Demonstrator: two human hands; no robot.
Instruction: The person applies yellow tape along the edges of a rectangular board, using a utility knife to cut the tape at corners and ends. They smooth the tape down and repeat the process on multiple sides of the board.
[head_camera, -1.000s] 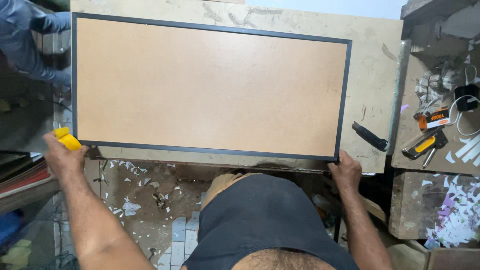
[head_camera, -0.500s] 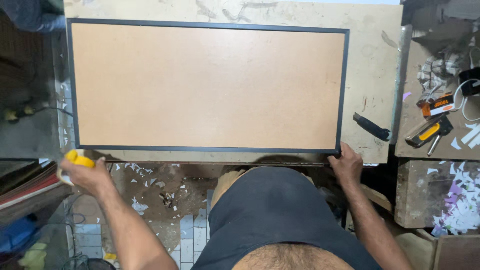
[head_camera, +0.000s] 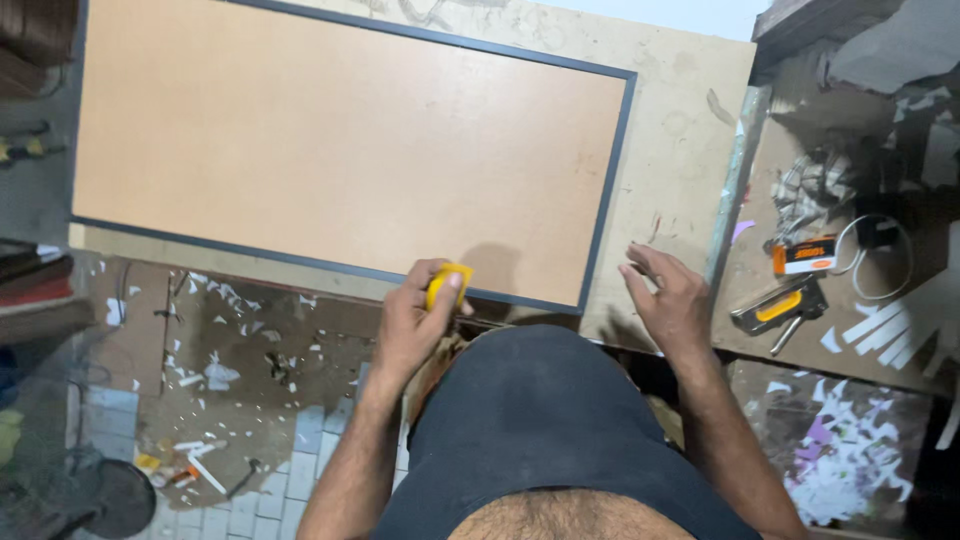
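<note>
Left hand (head_camera: 412, 325) grips a small yellow tool (head_camera: 447, 282) at the framed board's (head_camera: 330, 150) edge; right hand (head_camera: 668, 300) hovers open.

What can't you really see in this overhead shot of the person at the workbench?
- Yellow tool: head view, mostly hidden inside the left hand; its kind is unclear.
- Board: top and left corners cut off by the picture's edge.
- Right hand: palm faces down, underside hidden.
- Stapler and orange box: too small for detail.
</note>
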